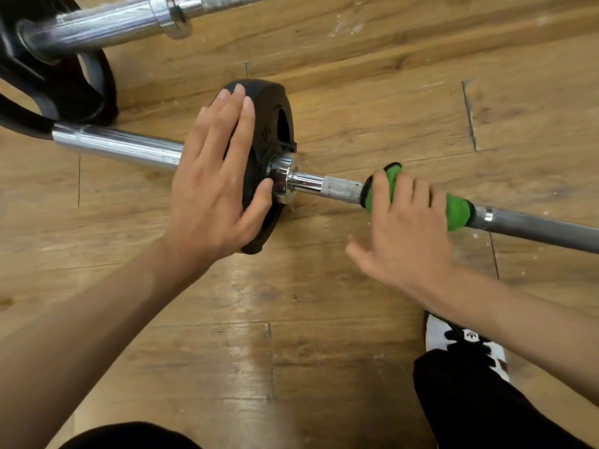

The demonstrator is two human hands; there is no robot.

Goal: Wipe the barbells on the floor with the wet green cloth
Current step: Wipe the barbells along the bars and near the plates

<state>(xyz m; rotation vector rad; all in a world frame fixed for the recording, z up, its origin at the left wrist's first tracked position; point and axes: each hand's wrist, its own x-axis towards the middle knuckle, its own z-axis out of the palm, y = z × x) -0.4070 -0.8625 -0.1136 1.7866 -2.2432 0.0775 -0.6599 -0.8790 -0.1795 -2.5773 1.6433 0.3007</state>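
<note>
A barbell (534, 226) lies across the wooden floor, its chrome sleeve running left and its grey shaft running right. A small black weight plate (275, 118) sits on the sleeve against the chrome collar (285, 179). My left hand (217, 176) lies flat against the plate's face with straight fingers. The green cloth (458, 212) is wrapped round the knurled shaft just right of the collar. My right hand (405, 228) covers the cloth from above, fingers curled over it and the bar, thumb stretched out to the left.
A second barbell (107, 24) with a chrome sleeve and large black plates (74, 89) lies at the top left, close to the first bar's sleeve end. My white and black shoe (453, 338) and dark trouser leg are at the lower right.
</note>
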